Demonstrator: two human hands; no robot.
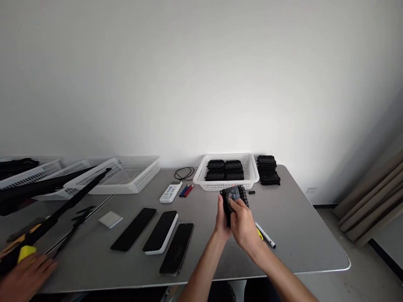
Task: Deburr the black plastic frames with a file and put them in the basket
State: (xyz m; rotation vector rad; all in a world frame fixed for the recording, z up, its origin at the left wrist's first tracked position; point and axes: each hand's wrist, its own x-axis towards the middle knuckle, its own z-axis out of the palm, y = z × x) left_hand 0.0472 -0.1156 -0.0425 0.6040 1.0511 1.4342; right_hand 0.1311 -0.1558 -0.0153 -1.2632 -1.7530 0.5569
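Both my hands meet over the grey table [302, 235], holding a small black toothed plastic part [234, 196] in front of a white basket. My left hand [222, 221] grips the part's left side, fingers curled round it. My right hand [242, 222] is closed over its front, thumb pressing on top. The white basket [252, 170] just behind holds stacks of the same black parts [225, 170]. Another stack of black parts [268, 170] stands on the table to the right of the basket. One tiny black piece [251, 192] lies loose by the part.
Three dark phones [160, 237] lie side by side at left centre, with a white remote [170, 192], coloured pens [186, 191], a black cable [184, 172] and a marker [266, 235] nearby. Empty white baskets [126, 176] and a black tripod [56, 209] stand left. Another person's hand [23, 277] rests at bottom left.
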